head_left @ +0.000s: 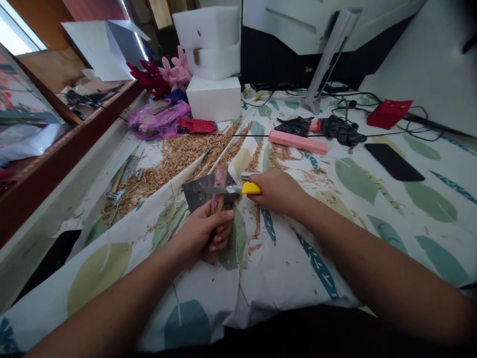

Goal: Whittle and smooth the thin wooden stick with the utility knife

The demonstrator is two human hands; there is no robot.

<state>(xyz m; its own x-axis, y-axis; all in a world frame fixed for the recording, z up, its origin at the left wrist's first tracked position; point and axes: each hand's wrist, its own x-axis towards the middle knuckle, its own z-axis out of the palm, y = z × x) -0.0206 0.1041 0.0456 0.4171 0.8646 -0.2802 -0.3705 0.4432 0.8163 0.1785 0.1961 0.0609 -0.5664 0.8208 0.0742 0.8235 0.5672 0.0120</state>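
My left hand point(203, 233) is closed around a short reddish-brown wooden stick point(219, 185), held upright over the leaf-patterned cloth point(298, 268). My right hand point(274, 191) grips a yellow-handled utility knife point(244, 188); its blade lies across the stick, pointing left. A grey sheet point(194, 194) lies under the stick. Wood shavings point(179, 159) are spread across the cloth beyond my hands.
White foam blocks point(212, 54) are stacked at the back. A pink bar point(298, 142), black gloves point(337, 128), a red bracket point(389, 112), a black pad point(393, 161), a purple bag point(158, 119) and metal tools point(122, 186) lie around. A wooden ledge point(55, 164) runs along the left.
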